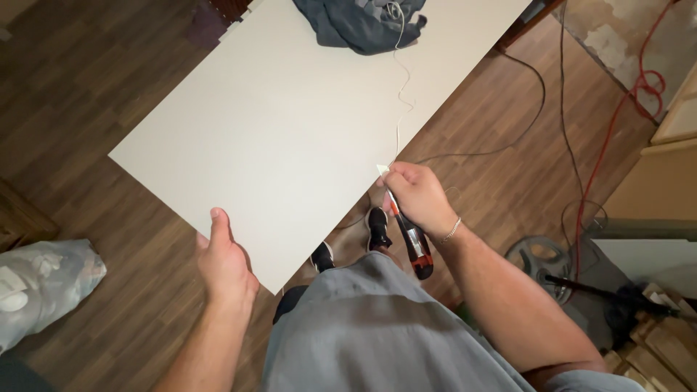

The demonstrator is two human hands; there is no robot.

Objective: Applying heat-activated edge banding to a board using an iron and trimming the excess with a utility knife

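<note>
A large white flat board (290, 123) lies tilted across the middle of the view above a wooden floor. My left hand (223, 260) grips its near edge, thumb on top. At the board's right edge my right hand (417, 194) is closed around a red and black utility knife (411, 239), whose blade end meets the edge next to a small pale offcut (382, 170). A thin white strip (401, 87) curls along that edge toward the far end.
A dark grey garment (367, 22) lies on the board's far end. Black cable (537, 94) and red cable (617, 116) run over the floor at right, near a metal weight plate (541, 263) and wood pieces. A plastic bag (40, 287) sits at left.
</note>
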